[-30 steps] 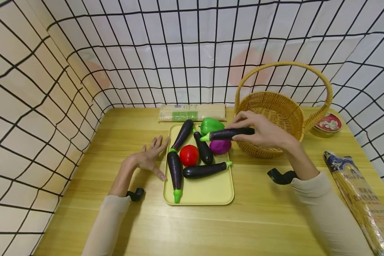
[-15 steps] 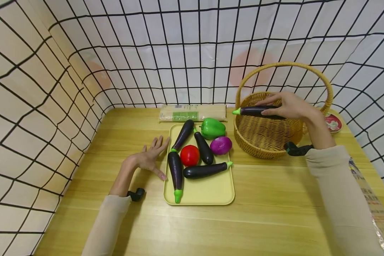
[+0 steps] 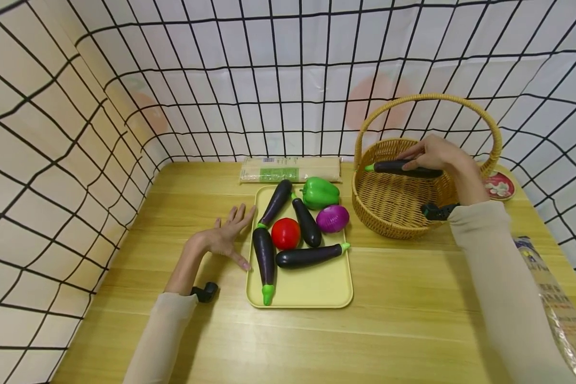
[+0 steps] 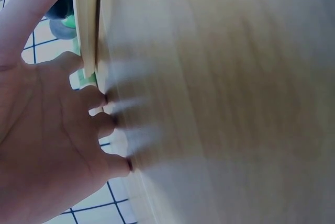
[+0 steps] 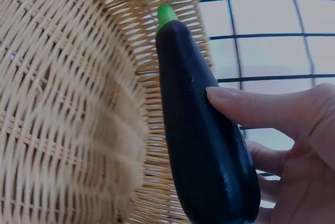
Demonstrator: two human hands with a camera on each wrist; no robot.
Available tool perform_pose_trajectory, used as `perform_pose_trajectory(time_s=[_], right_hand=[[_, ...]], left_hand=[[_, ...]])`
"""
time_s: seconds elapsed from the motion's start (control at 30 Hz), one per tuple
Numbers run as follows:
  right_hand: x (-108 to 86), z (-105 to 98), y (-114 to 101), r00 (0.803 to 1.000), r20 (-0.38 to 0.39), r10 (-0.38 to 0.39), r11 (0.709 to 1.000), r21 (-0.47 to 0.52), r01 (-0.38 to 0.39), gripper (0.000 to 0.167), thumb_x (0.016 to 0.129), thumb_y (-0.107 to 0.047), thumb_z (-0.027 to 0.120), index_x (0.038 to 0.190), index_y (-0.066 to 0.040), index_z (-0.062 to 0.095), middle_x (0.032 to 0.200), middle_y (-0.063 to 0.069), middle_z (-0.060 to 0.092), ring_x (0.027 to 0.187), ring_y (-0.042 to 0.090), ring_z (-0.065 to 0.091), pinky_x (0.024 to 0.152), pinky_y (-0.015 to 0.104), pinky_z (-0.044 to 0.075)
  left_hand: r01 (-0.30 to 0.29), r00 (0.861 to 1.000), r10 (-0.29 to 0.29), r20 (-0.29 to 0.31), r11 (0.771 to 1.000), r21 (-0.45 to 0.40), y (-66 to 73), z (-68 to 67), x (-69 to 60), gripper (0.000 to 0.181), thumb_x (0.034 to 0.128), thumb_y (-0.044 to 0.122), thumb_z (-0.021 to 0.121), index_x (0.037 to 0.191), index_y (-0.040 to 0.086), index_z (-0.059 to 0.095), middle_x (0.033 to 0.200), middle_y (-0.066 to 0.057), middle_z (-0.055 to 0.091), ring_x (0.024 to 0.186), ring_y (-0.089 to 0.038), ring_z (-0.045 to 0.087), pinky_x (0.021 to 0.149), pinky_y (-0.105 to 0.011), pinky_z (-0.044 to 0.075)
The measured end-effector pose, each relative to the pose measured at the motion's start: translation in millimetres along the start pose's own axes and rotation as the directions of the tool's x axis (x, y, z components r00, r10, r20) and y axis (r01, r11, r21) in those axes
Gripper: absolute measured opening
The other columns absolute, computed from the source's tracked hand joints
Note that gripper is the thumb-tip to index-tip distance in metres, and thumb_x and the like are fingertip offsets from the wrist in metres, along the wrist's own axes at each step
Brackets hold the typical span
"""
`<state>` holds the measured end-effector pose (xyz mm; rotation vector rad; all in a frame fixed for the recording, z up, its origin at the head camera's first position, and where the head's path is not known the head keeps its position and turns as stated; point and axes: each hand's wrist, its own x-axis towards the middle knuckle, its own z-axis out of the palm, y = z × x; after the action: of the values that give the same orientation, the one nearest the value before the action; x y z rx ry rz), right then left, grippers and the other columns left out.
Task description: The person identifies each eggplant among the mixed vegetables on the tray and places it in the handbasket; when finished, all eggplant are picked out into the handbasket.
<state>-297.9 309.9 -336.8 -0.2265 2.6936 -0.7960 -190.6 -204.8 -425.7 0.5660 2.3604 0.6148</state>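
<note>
My right hand (image 3: 437,154) grips a dark purple eggplant (image 5: 201,124) with a green stem, thumb on one side and fingers on the other. It holds the eggplant lengthwise at the mouth of the wicker basket (image 3: 389,226), below the arched handle. With fingers spread, my left hand (image 3: 223,240) rests by the left edge of the yellow tray (image 3: 312,290). On that tray lie several more eggplants (image 3: 309,256), a red tomato (image 3: 286,233), a green bell pepper (image 3: 319,193) and a purple onion-like vegetable (image 3: 333,218). In the left wrist view the fingertips meet the wooden table (image 4: 220,103).
A clear packet of pale noodles (image 3: 290,169) lies behind the tray. A round tin with a red lid (image 3: 499,185) stands right of the basket. Another long packet (image 3: 552,304) lies at the right, partly behind the sleeve. Black wire mesh (image 3: 312,80) encloses the back and sides.
My right hand has carried the eggplant from above the tray rightward and back to the basket, then lowered it slightly. The left hand has stayed by the tray.
</note>
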Motion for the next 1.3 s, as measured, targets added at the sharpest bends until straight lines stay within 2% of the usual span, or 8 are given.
perform_pose_trajectory(time_s=[0.1, 0.2, 0.27, 0.37, 0.63, 0.93, 1.13, 1.3], right_hand=[[7.4, 2, 8, 1.000, 0.002, 0.025, 0.999, 0.022, -0.025, 0.045, 0.099, -0.017, 0.071, 0.137, 0.004, 0.063, 0.142, 0.037, 0.054, 0.125, 0.052, 0.053, 0.089, 0.046, 0.053], [13.5, 5, 17, 0.999, 0.001, 0.045, 0.999, 0.028, -0.045, 0.045, 0.098, -0.017, 0.071, 0.138, 0.004, 0.062, 0.143, 0.037, 0.051, 0.134, 0.057, 0.043, 0.109, 0.066, 0.042], [17.0, 6, 24, 0.999, 0.003, 0.043, 0.999, 0.009, -0.043, 0.045, 0.098, -0.016, 0.071, 0.137, 0.004, 0.062, 0.143, 0.038, 0.052, 0.136, 0.058, 0.040, 0.113, 0.071, 0.034], [21.3, 9, 33, 0.999, 0.005, 0.037, 0.999, -0.012, -0.037, 0.044, 0.098, -0.016, 0.071, 0.137, 0.003, 0.063, 0.142, 0.037, 0.053, 0.137, 0.058, 0.039, 0.114, 0.071, 0.032], [29.7, 16, 47, 0.998, -0.018, 0.052, 0.998, 0.026, -0.051, 0.045, 0.100, -0.018, 0.069, 0.140, 0.001, 0.061, 0.145, 0.036, 0.051, 0.138, 0.058, 0.040, 0.114, 0.072, 0.032], [33.8, 20, 49, 0.999, -0.015, 0.041, 0.992, 0.121, -0.039, 0.044, 0.099, -0.011, 0.069, 0.140, 0.003, 0.060, 0.145, 0.037, 0.050, 0.139, 0.057, 0.040, 0.116, 0.070, 0.032], [36.4, 20, 50, 0.999, -0.036, 0.027, 0.994, 0.104, -0.023, 0.043, 0.099, -0.012, 0.070, 0.139, 0.001, 0.062, 0.145, 0.038, 0.051, 0.136, 0.057, 0.044, 0.114, 0.071, 0.035], [37.1, 21, 51, 0.998, -0.054, 0.041, 0.994, 0.106, -0.035, 0.042, 0.098, -0.011, 0.070, 0.137, 0.001, 0.063, 0.147, 0.040, 0.048, 0.138, 0.057, 0.041, 0.114, 0.071, 0.034]], left_hand=[[0.002, 1.000, -0.002, 0.004, 1.000, 0.002, 0.6, 0.4, 0.3, 0.151, 0.0682, 0.041, 0.097, 0.165, 0.016, -0.017, 0.167, -0.022, -0.032, 0.155, -0.042, -0.032, 0.119, -0.074, -0.018], [0.007, 1.000, -0.007, 0.008, 1.000, 0.015, 1.6, 0.5, 0.9, 0.151, 0.0686, 0.043, 0.096, 0.165, 0.018, -0.017, 0.168, -0.020, -0.032, 0.155, -0.040, -0.032, 0.120, -0.073, -0.017], [0.004, 1.000, -0.004, 0.007, 1.000, 0.017, 1.5, 0.9, 1.7, 0.151, 0.0686, 0.044, 0.096, 0.165, 0.018, -0.017, 0.168, -0.021, -0.032, 0.155, -0.041, -0.031, 0.120, -0.073, -0.017], [0.003, 1.000, -0.003, 0.006, 1.000, 0.019, 1.5, 1.0, 2.3, 0.151, 0.0685, 0.044, 0.096, 0.165, 0.018, -0.016, 0.168, -0.022, -0.031, 0.155, -0.042, -0.031, 0.120, -0.073, -0.017], [0.003, 1.000, -0.003, 0.007, 1.000, 0.026, 0.6, 0.5, 1.9, 0.151, 0.0683, 0.046, 0.096, 0.165, 0.017, -0.017, 0.168, -0.022, -0.030, 0.156, -0.042, -0.030, 0.120, -0.073, -0.016], [0.008, 1.000, -0.008, 0.001, 1.000, 0.026, 0.4, -1.2, 0.0, 0.152, 0.0676, 0.044, 0.096, 0.165, 0.017, -0.016, 0.168, -0.021, -0.031, 0.156, -0.041, -0.030, 0.120, -0.073, -0.016], [0.005, 1.000, -0.005, 0.001, 1.000, 0.013, -1.3, -0.3, -0.1, 0.152, 0.0675, 0.044, 0.097, 0.165, 0.017, -0.017, 0.167, -0.022, -0.032, 0.155, -0.042, -0.031, 0.119, -0.074, -0.017], [0.006, 1.000, -0.006, 0.007, 1.000, 0.025, -1.2, -1.2, 0.1, 0.151, 0.0689, 0.044, 0.096, 0.165, 0.018, -0.017, 0.167, -0.021, -0.032, 0.155, -0.041, -0.031, 0.120, -0.073, -0.017]])
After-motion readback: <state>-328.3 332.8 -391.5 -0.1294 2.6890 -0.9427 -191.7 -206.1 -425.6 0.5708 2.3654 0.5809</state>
